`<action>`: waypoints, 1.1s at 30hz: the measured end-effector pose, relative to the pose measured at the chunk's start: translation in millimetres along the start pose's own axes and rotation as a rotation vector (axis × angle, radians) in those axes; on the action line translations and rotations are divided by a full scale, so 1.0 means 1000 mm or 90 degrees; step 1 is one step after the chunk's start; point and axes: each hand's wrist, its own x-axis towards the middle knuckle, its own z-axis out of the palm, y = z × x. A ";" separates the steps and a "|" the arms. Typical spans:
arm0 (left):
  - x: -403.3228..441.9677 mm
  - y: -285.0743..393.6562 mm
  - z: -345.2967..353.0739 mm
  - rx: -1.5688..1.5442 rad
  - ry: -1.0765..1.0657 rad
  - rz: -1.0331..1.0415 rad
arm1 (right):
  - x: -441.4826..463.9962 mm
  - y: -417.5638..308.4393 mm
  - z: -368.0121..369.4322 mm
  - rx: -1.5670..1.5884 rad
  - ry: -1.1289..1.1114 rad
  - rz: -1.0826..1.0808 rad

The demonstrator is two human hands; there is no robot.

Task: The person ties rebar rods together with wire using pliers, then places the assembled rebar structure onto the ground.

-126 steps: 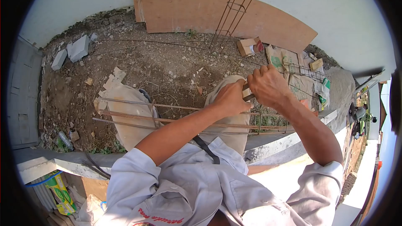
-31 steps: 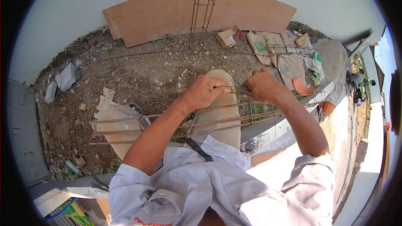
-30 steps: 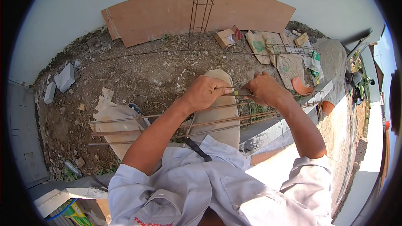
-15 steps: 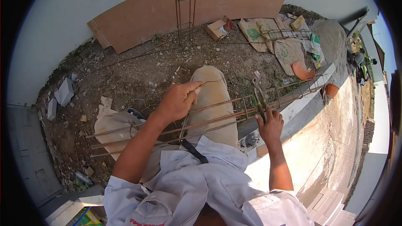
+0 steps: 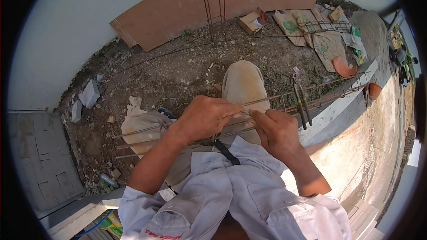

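Observation:
My left hand (image 5: 204, 118) is closed over the rebar cage (image 5: 311, 98) lying across my lap, thumb and finger pinching a thin tie wire (image 5: 246, 112). Facing it, my right hand (image 5: 278, 135) pinches the same wire, the fingertips of both hands almost meeting. Most of the wire is hidden in the fingers. A pair of end-cutting pincers (image 5: 303, 106) with dark handles rests on the cage to the right of my right hand, its jaws pointing away from me. Below my left hand, a black strap (image 5: 227, 152) hangs near a stirrup.
An upright rebar column (image 5: 213, 9) stands before a brown board (image 5: 178, 20) against the wall. Beyond my knee are a cardboard box (image 5: 254, 21), flattened paper sacks (image 5: 327, 49) and a curved orange tile (image 5: 344, 67). Broken white blocks (image 5: 90, 94) lie left; a concrete ledge (image 5: 327, 112) runs right.
My right hand has let go of the pincers, leaving them on the cage, and has moved left to the wire. My left hand still holds the wire. The view has shifted slightly.

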 end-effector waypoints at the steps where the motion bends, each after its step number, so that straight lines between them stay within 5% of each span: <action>1: -0.008 -0.002 -0.005 0.011 -0.022 -0.009 | -0.001 -0.007 -0.002 -0.028 -0.039 -0.006; 9: -0.055 -0.005 -0.004 -0.062 -0.051 -0.116 | -0.020 -0.023 0.000 -0.089 -0.311 0.132; 13: -0.080 0.005 0.005 -0.010 0.110 -0.204 | -0.036 -0.011 0.028 0.093 -0.225 0.267; 18: -0.110 0.008 0.032 0.085 0.097 -0.269 | -0.067 0.010 0.059 0.369 -0.157 0.476; 21: -0.110 0.011 0.043 0.090 0.002 -0.383 | -0.073 0.016 0.074 0.360 -0.141 0.449; 27: -0.106 0.010 0.060 0.179 0.075 -0.265 | -0.074 0.019 0.082 0.280 -0.018 0.385; 33: -0.099 0.008 0.074 0.071 -0.017 -0.365 | -0.077 0.023 0.092 0.305 0.017 0.359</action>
